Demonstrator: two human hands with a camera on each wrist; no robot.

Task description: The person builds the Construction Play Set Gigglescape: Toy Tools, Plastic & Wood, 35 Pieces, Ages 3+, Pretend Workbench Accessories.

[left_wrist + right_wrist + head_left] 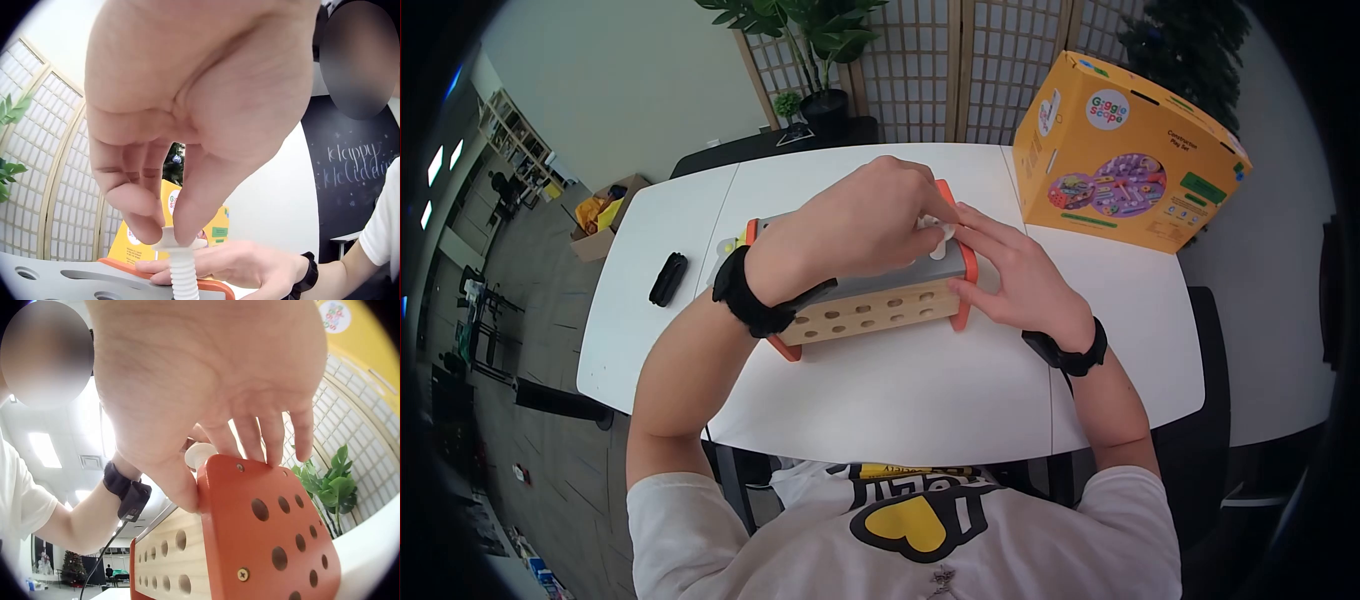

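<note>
A toy bench with a grey top [905, 277], wooden sides with round holes [870, 316] and orange end panels [275, 531] stands on the table. My left hand [860, 222] is over its top, thumb and fingertips pinching the head of a white plastic screw [184, 274]. The screw's ribbed shaft points down at the grey top; its tip is out of view. My right hand [1025, 285] rests at the right end panel, fingers extended over the top edge and thumb against the near side. In the right wrist view the white screw head [200, 454] shows beside that thumb.
On the white table [900, 405], a yellow toy box [1130, 150] stands at the back right. A black case [668, 279] lies on the left. A small yellow-green piece [729, 246] is by the bench's left end. Behind are a potted plant [825, 105] and a folding screen.
</note>
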